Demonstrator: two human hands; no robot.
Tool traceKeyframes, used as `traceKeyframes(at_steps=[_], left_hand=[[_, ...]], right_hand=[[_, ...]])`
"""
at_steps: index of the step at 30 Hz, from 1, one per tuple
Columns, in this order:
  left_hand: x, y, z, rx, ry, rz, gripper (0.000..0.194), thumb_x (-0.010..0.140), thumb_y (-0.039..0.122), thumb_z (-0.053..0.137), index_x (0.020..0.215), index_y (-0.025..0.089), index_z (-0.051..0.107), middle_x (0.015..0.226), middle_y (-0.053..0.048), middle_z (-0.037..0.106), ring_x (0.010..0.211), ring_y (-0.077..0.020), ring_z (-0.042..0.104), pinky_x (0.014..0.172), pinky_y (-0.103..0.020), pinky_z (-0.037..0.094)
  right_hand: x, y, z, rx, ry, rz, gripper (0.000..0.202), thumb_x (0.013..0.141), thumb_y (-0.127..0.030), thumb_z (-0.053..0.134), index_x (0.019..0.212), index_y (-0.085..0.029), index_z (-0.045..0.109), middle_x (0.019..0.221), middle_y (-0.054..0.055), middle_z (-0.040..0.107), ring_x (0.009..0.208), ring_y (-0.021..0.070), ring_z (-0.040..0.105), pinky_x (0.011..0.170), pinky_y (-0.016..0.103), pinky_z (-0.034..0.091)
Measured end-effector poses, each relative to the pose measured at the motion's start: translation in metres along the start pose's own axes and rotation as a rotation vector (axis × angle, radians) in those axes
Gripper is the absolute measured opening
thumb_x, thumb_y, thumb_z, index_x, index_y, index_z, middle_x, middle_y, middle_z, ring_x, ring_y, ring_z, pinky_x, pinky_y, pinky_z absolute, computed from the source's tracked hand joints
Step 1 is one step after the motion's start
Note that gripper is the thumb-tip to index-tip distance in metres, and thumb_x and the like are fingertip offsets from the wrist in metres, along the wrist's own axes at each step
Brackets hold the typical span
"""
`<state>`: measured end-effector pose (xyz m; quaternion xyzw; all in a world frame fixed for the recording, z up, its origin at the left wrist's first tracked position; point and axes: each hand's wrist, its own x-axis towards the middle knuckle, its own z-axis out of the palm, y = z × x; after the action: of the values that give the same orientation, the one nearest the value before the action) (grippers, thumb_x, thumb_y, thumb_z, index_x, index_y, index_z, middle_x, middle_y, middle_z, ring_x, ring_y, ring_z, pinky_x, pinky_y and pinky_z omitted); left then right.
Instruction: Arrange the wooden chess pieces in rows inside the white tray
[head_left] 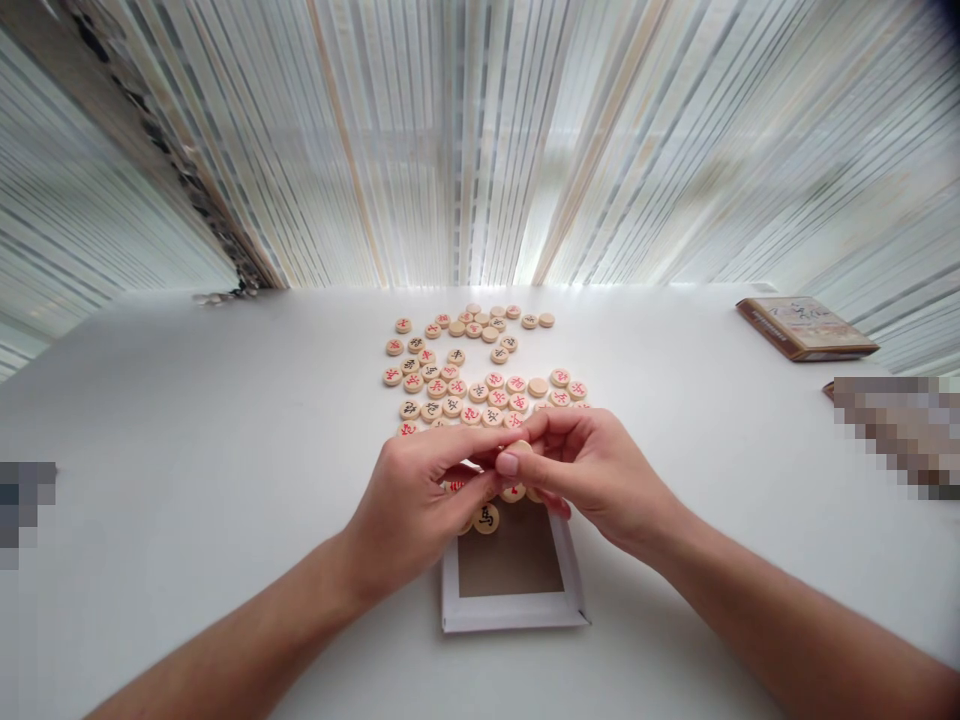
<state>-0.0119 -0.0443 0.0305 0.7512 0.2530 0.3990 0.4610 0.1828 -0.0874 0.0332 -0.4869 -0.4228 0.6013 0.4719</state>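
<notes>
Pale round wooden disc between 2 hands

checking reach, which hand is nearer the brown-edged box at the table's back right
Right: the right hand is in front of the box and to its left; the left hand is farther left.

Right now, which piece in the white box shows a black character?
The piece in the white box just below the left hand, right of a mostly hidden piece; other characters visible in there are red.
</notes>
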Motion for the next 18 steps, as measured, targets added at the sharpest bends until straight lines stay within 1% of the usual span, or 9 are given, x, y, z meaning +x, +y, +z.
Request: traceKeyframes(at_steps=[3, 5, 8, 10, 15, 18], left_hand=[[0.0006, -0.0008, 0.0003, 0.026, -0.011, 0.085, 0.039, 0.092, 0.002, 0.074, 0.121, 0.026, 0.084, 0.099, 0.001, 0.086, 0.085, -0.0125, 0.081, 0.082, -0.019, 0.068], [0.001, -0.0001, 0.0005, 0.008, -0.021, 0.093, 0.04, 0.09, 0.001, 0.076, 0.12, 0.026, 0.084, 0.098, 0.001, 0.085, 0.085, -0.012, 0.081, 0.081, -0.018, 0.068], [0.0012, 0.002, 0.0004, -0.038, -0.023, 0.057, 0.036, 0.089, 0.003, 0.079, 0.118, 0.024, 0.084, 0.098, 0.0, 0.085, 0.085, -0.0128, 0.081, 0.079, -0.019, 0.069], [0.0011, 0.003, -0.0001, -0.071, -0.018, 0.029, 0.034, 0.09, 0.004, 0.079, 0.117, 0.024, 0.084, 0.097, 0.0, 0.086, 0.083, -0.0127, 0.081, 0.078, -0.019, 0.069], [0.0024, 0.0033, -0.0014, -0.153, 0.044, -0.03, 0.033, 0.086, 0.005, 0.084, 0.112, 0.024, 0.086, 0.096, 0.0, 0.086, 0.082, -0.0132, 0.082, 0.073, -0.015, 0.069], [0.0045, 0.0043, -0.0013, -0.237, 0.06, -0.071, 0.034, 0.084, 0.002, 0.084, 0.11, 0.024, 0.088, 0.089, 0.0, 0.086, 0.078, -0.0141, 0.082, 0.073, -0.016, 0.069]], right_hand=[[-0.0003, 0.0, 0.0001, -0.045, 0.027, -0.014, 0.034, 0.071, -0.04, 0.1, 0.075, -0.016, 0.076, 0.058, 0.001, 0.069, 0.044, 0.0089, 0.053, 0.041, 0.019, 0.041], [-0.0008, -0.0006, 0.0005, -0.046, 0.027, -0.023, 0.034, 0.072, -0.041, 0.099, 0.073, -0.016, 0.076, 0.053, 0.0, 0.066, 0.044, 0.0094, 0.054, 0.042, 0.019, 0.042], [-0.0013, -0.002, 0.0007, -0.005, -0.006, -0.031, 0.032, 0.074, -0.039, 0.098, 0.072, -0.016, 0.076, 0.051, -0.001, 0.064, 0.045, 0.0089, 0.055, 0.044, 0.018, 0.044], [-0.001, -0.0028, 0.0002, 0.052, -0.045, -0.038, 0.031, 0.076, -0.038, 0.096, 0.071, -0.016, 0.076, 0.054, -0.001, 0.065, 0.046, 0.0086, 0.056, 0.045, 0.018, 0.047], [0.0019, -0.0048, -0.0018, 0.178, -0.133, -0.023, 0.026, 0.084, -0.036, 0.09, 0.072, -0.015, 0.079, 0.058, 0.0, 0.068, 0.05, 0.0095, 0.062, 0.047, 0.016, 0.052], [0.0023, -0.0058, -0.0029, 0.204, -0.157, 0.004, 0.02, 0.083, -0.032, 0.091, 0.076, -0.015, 0.082, 0.064, 0.001, 0.071, 0.054, 0.0097, 0.066, 0.049, 0.015, 0.054]])
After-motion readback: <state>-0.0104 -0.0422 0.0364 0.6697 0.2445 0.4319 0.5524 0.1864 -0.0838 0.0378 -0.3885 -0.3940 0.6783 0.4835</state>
